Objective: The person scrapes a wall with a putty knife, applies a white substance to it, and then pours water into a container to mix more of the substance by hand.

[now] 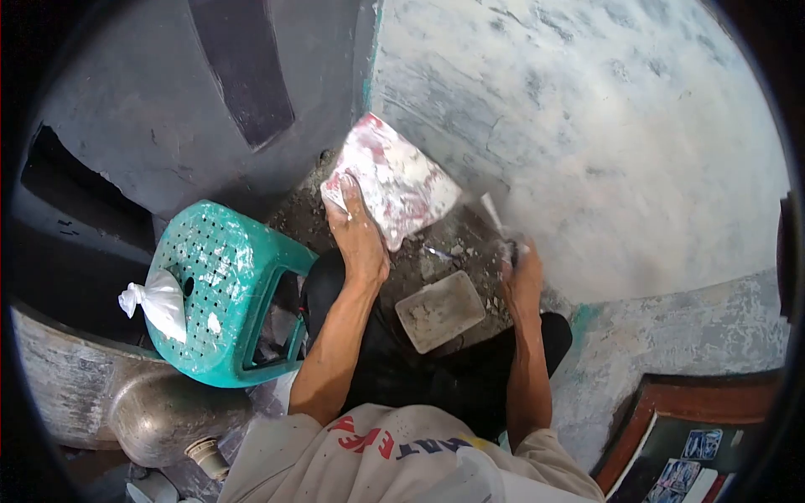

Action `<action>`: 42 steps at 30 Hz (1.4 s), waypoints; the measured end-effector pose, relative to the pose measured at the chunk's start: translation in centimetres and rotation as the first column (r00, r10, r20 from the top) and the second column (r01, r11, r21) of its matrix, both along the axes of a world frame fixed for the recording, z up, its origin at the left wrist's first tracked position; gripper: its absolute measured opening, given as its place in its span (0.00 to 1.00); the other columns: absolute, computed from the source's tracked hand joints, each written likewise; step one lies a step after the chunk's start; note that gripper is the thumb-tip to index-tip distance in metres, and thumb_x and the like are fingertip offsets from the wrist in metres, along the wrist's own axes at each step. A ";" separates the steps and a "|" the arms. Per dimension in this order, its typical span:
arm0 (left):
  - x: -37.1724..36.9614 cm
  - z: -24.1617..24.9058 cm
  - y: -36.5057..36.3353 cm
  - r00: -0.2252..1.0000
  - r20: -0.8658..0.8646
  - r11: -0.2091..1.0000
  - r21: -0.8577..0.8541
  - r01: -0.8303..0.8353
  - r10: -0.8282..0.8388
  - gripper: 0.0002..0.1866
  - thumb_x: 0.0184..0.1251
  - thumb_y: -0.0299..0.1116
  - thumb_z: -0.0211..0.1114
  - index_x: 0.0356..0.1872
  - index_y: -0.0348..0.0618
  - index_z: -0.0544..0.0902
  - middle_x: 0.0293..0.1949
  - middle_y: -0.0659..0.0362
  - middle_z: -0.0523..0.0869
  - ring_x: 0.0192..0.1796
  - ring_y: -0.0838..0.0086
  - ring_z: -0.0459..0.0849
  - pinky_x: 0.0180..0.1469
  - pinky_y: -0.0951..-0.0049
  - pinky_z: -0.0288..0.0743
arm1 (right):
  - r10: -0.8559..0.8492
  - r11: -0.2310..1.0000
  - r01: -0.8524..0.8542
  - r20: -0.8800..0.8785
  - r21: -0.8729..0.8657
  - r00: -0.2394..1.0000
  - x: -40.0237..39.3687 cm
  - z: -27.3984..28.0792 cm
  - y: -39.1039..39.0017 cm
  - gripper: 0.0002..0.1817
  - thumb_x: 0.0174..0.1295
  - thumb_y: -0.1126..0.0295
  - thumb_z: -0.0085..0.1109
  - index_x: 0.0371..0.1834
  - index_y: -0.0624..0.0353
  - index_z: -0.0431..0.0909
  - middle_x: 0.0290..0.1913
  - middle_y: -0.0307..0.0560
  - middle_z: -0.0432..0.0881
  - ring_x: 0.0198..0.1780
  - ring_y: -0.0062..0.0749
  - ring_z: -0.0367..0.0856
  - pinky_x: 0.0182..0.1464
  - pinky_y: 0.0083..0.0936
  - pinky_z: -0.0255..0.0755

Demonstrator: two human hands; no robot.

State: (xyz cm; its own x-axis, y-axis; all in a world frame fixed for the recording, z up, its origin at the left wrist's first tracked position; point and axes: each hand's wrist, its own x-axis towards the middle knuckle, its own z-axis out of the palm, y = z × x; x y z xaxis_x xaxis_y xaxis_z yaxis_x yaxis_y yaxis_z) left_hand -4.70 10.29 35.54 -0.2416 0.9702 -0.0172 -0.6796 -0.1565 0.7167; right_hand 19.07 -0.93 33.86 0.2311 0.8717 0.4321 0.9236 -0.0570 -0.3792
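Observation:
My left hand (356, 230) grips a flat, squarish board (398, 180) by its near left edge, the thumb lying on top. White putty is smeared over the board's reddish face. In my right hand (523, 277) is a putty knife (493, 212), its pale blade pointing up and left, a little right of the board and apart from it. The fingers are wrapped round its handle, which is mostly hidden and slightly blurred. Between my knees, a shallow rectangular tub (440, 312) with grey residue inside rests on the floor.
On my left stands a green plastic stool (210, 277) with a tied white plastic bag (159, 303) on it. A white-patched wall (604, 159) rises ahead and right. Rubble covers the floor (457, 243). A metal pot (168, 411) sits lower left; a wooden frame (696, 402) lower right.

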 end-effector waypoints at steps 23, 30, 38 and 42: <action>4.8 0.8 -3.6 0.831 0.154 0.843 0.015 0.538 -0.534 0.19 0.74 0.22 0.64 0.62 0.43 0.71 0.54 0.57 0.83 0.50 0.68 0.87 0.47 0.63 0.88 | 0.444 0.874 0.151 -0.885 0.462 0.136 -8.2 -1.7 5.3 0.21 0.70 0.77 0.55 0.66 0.63 0.70 0.62 0.50 0.77 0.63 0.39 0.78 0.65 0.39 0.73; 6.2 2.4 -2.6 0.864 0.053 0.850 0.219 0.479 -0.500 0.18 0.72 0.23 0.68 0.60 0.42 0.76 0.52 0.55 0.85 0.51 0.70 0.86 0.54 0.71 0.82 | 0.546 0.828 0.192 -0.835 0.526 -0.069 -10.3 5.1 6.1 0.23 0.73 0.71 0.59 0.69 0.60 0.69 0.64 0.50 0.77 0.58 0.37 0.83 0.55 0.34 0.83; 3.9 2.9 -4.1 0.863 -0.212 0.862 0.129 0.489 -0.458 0.28 0.78 0.33 0.65 0.73 0.38 0.65 0.49 0.55 0.84 0.48 0.71 0.86 0.51 0.71 0.82 | 0.741 0.621 0.343 -0.670 0.705 0.034 1.6 14.8 7.2 0.23 0.76 0.69 0.56 0.71 0.59 0.66 0.67 0.51 0.76 0.62 0.41 0.82 0.57 0.38 0.85; 4.1 2.2 -3.7 0.849 -0.271 0.853 0.142 0.502 -0.454 0.27 0.78 0.33 0.64 0.72 0.38 0.67 0.46 0.57 0.83 0.46 0.75 0.86 0.48 0.74 0.82 | 0.061 0.634 0.189 -0.292 0.750 0.954 10.9 26.3 7.0 0.20 0.73 0.73 0.55 0.63 0.74 0.72 0.56 0.53 0.84 0.53 0.35 0.82 0.54 0.36 0.75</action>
